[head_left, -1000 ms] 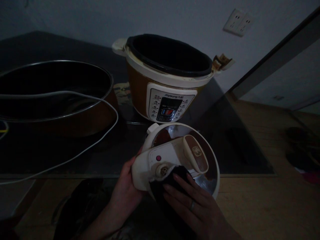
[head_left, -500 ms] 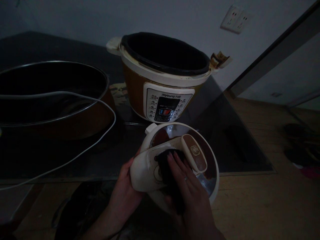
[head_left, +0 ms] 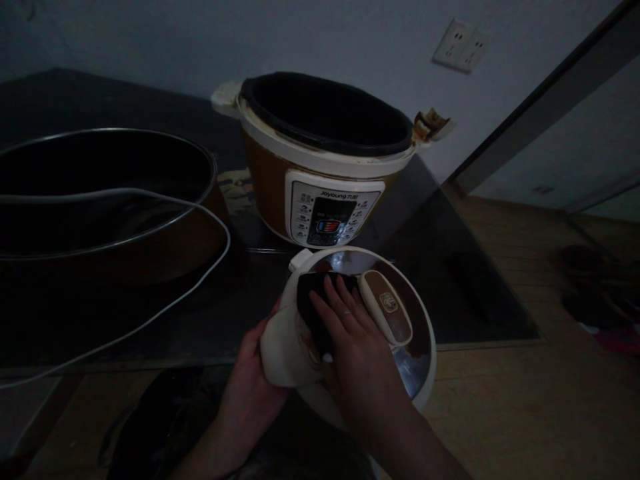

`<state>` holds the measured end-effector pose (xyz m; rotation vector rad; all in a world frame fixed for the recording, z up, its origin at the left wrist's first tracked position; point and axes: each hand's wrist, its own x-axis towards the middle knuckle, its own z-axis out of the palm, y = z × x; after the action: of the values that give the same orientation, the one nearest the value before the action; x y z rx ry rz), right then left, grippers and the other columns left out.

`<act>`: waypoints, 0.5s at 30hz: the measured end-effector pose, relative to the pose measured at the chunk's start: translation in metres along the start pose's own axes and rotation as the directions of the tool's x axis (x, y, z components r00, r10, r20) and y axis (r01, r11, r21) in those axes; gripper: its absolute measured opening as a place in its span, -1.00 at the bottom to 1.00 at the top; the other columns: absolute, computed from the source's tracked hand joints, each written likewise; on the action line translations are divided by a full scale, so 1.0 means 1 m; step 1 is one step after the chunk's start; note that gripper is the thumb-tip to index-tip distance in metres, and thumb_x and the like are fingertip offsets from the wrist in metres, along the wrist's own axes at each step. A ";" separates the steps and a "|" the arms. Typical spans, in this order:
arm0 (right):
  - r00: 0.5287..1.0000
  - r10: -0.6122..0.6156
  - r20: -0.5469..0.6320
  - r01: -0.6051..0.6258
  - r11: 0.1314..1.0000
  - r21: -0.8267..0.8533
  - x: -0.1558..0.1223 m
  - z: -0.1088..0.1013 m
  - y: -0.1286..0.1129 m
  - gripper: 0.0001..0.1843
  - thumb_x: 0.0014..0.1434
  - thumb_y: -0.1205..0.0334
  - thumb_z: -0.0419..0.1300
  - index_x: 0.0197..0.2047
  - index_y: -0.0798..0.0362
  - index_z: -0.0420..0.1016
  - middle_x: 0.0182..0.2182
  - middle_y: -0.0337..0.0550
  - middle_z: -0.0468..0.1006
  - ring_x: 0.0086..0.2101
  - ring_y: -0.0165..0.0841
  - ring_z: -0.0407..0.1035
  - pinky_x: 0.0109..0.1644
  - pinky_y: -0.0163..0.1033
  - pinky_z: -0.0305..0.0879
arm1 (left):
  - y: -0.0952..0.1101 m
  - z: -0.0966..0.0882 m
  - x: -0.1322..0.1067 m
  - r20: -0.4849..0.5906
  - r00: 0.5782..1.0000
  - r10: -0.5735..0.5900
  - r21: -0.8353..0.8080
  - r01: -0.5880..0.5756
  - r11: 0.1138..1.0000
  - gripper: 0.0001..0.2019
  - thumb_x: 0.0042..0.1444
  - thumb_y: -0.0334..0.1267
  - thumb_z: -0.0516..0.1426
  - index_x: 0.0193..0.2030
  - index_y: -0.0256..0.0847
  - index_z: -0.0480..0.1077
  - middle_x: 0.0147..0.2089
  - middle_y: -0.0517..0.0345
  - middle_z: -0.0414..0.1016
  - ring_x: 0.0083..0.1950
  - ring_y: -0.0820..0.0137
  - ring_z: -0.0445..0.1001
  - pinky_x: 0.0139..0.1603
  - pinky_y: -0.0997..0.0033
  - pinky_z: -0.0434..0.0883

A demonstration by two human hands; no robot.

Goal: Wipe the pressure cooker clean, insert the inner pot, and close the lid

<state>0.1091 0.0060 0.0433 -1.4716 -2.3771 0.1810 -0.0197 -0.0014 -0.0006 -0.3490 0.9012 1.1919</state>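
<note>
My left hand (head_left: pixel 255 387) grips the pressure cooker lid (head_left: pixel 423 320) by the cream end of its raised bar; the fingertips are hidden beneath. A brown and cream handle (head_left: pixel 387 307) stands up from the lid's top. My right hand (head_left: pixel 355 347) presses a black cloth (head_left: pixel 313 307) flat against the bar, fingers laid over it beside the handle. Just beyond the lid stands the electric pressure cooker (head_left: pixel 265 180), brown with a cream rim and a control panel. Its black inner pot (head_left: pixel 325 110) is uncovered.
A wide brown pot (head_left: pixel 210 233) stands at the left, with a white cord (head_left: pixel 220 260) running across it. The dark countertop (head_left: pixel 475 287) ends in a front edge below the lid. Behind are wall sockets (head_left: pixel 460 47). A dark bag-like object (head_left: pixel 160 420) sits below the counter.
My right hand has slid the black cloth up and left across the lid's bar, covering its upper part. The left hand keeps its hold. The view has shifted slightly.
</note>
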 end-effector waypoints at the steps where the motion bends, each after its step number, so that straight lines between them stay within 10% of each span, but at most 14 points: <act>1: 1.000 -0.001 -0.006 0.001 1.000 -0.006 -0.007 0.000 0.000 -0.45 0.17 0.38 0.09 0.24 0.26 0.32 0.28 0.24 0.24 0.29 0.00 0.09 0.22 0.20 0.27 | 0.000 0.001 -0.001 -0.001 1.000 0.001 0.004 -0.001 1.000 -0.65 0.24 -0.34 0.00 0.13 -0.17 0.40 -0.25 0.14 0.63 -0.31 0.35 0.59 -0.39 0.46 0.47; 8: 0.999 -0.032 0.005 0.032 0.999 -0.023 -0.041 -0.004 -0.002 -0.22 0.04 0.44 0.08 0.35 0.27 0.09 0.33 0.24 0.13 0.32 0.02 -0.02 0.15 0.20 0.36 | 0.001 0.007 -0.005 0.010 1.000 -0.017 0.033 0.017 0.999 -0.55 0.13 -0.31 0.08 0.19 -0.17 0.36 -0.19 0.10 0.64 -0.27 0.27 0.60 -0.26 0.34 0.52; 15: 0.999 0.035 -0.019 -0.036 0.999 -0.039 -0.016 0.003 -0.007 -0.36 0.16 0.29 0.14 0.30 0.28 0.22 0.29 0.29 0.20 0.29 0.07 0.05 0.21 0.21 0.28 | 0.002 0.006 -0.005 0.016 1.000 0.000 0.028 0.000 1.000 -0.68 0.24 -0.34 -0.04 0.03 -0.15 0.45 -0.50 0.21 0.51 -0.34 0.32 0.59 -0.43 0.45 0.49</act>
<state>0.1086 -0.0108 0.0389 -1.5278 -2.3541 0.1294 -0.0191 -0.0002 0.0068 -0.3166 0.9037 1.1791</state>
